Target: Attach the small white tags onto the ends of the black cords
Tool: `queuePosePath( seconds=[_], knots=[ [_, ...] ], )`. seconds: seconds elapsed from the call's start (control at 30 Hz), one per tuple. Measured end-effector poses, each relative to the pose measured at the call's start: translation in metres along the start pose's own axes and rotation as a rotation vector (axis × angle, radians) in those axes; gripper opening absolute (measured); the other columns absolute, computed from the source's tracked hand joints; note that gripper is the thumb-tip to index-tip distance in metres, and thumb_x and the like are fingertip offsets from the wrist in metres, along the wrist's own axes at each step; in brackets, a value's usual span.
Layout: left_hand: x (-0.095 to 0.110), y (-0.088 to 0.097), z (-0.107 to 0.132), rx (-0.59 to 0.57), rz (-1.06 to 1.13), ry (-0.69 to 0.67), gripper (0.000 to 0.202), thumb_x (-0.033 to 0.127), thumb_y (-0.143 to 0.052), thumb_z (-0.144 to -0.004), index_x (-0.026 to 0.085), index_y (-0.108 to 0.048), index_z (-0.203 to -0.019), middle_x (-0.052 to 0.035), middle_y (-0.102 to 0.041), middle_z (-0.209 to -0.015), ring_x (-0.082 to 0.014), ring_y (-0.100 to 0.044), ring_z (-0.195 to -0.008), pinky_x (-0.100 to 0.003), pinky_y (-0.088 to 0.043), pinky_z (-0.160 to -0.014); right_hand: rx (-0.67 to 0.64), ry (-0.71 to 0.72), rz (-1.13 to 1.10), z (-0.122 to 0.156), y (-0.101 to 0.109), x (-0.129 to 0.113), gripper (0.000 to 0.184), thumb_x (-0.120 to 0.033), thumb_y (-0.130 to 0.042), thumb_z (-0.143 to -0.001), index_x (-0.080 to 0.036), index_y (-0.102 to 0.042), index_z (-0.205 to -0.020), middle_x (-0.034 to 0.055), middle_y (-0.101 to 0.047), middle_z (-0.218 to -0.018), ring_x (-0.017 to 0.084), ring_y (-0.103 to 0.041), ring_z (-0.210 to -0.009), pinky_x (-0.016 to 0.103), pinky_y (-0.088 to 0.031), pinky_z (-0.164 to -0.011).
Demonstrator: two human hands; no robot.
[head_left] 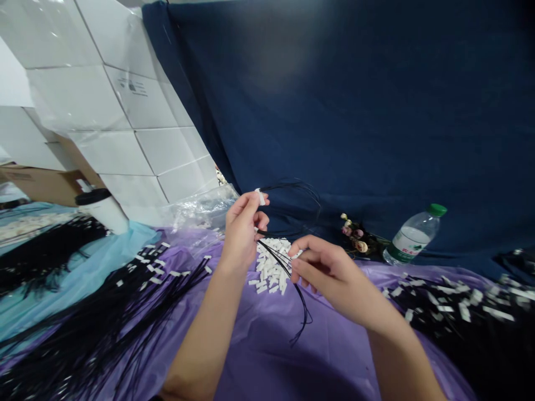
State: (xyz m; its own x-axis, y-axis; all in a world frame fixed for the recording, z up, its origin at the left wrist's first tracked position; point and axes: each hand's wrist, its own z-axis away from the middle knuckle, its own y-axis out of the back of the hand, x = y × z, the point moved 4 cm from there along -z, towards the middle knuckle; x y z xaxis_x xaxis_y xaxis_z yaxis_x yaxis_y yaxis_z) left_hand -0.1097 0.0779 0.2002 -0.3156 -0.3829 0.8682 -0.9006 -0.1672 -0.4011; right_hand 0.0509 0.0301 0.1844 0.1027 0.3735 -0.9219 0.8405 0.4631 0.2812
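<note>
At the centre of the frame, the left hand [244, 228] pinches a white tab [261, 197] between thumb and forefinger, its other fingers curled in around thin black cords [288, 264]. These loop out toward the dark blue cloth [355, 111] and trail down to the lower centre. Just right of it, the right hand [320, 262] is half curled, thumb and forefinger nearly meeting on a small white piece [297, 254]; whether that piece is joined to a cord cannot be told.

Work looks well under way: the left cord bundle [96, 317] at lower left and the right cord bundle [455, 312] at lower right both show white pieces at their ends. Plenty seems left, since a loose heap of white pieces [271, 270] lies on the purple sheet [326, 345] behind the hands. How many cords remain cannot be judged.
</note>
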Motion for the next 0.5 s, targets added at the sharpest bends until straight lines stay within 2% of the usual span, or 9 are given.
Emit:
queuePosePath(
  seconds=[0.1,0.2,0.27,0.4,0.5],
  knots=[
    [-0.002,0.003,-0.002,0.034,0.008,0.009,0.025,0.039,-0.068,-0.078,0.018,-0.063,-0.088,0.0002,-0.06,-0.089,0.0018,-0.041,-0.041,-0.012,-0.014,-0.03,-0.134,-0.022,-0.31,0.004,0.01,0.001,0.017,-0.03,-0.055,-0.093,-0.017,-0.066,-0.089,0.0042,-0.071,-0.084,0.012,-0.065,-0.073,0.022,-0.049,-0.062],
    [-0.006,0.002,-0.003,0.05,0.036,0.046,0.025,0.038,-0.071,-0.076,0.017,-0.063,-0.089,0.0,-0.062,-0.089,0.0019,-0.041,-0.041,-0.012,-0.016,-0.03,-0.106,-0.021,-0.496,0.001,0.018,0.006,0.014,-0.03,-0.063,-0.088,-0.019,-0.07,-0.093,0.0057,-0.072,-0.096,0.014,-0.07,-0.081,0.025,-0.055,-0.067],
    [-0.009,0.0,-0.003,0.052,0.056,0.077,0.025,0.037,-0.072,-0.075,0.017,-0.064,-0.088,0.0,-0.062,-0.088,0.0018,-0.04,-0.04,-0.012,-0.016,-0.03,0.052,-0.011,-0.582,-0.004,0.022,0.012,0.015,-0.031,-0.068,-0.084,-0.021,-0.07,-0.095,0.0037,-0.073,-0.092,0.014,-0.071,-0.075,0.025,-0.057,-0.066],
    [-0.014,-0.005,-0.002,0.025,0.104,0.127,0.024,0.034,-0.074,-0.074,0.015,-0.066,-0.086,-0.0002,-0.061,-0.087,0.0015,-0.041,-0.041,-0.011,-0.017,-0.031,0.609,0.109,-0.626,-0.009,0.035,0.018,0.02,-0.038,-0.073,-0.079,-0.019,-0.073,-0.087,-0.0013,-0.067,-0.07,0.007,-0.064,-0.057,0.019,-0.054,-0.057],
    [-0.018,-0.008,0.0,0.015,0.134,0.18,0.023,0.032,-0.074,-0.074,0.015,-0.066,-0.088,-0.0003,-0.06,-0.086,0.0014,-0.04,-0.042,-0.011,-0.018,-0.032,0.931,0.249,-0.673,-0.004,0.045,0.015,0.022,-0.04,-0.076,-0.075,-0.02,-0.074,-0.085,-0.0011,-0.066,-0.075,0.008,-0.065,-0.068,0.021,-0.056,-0.067]
  ],
)
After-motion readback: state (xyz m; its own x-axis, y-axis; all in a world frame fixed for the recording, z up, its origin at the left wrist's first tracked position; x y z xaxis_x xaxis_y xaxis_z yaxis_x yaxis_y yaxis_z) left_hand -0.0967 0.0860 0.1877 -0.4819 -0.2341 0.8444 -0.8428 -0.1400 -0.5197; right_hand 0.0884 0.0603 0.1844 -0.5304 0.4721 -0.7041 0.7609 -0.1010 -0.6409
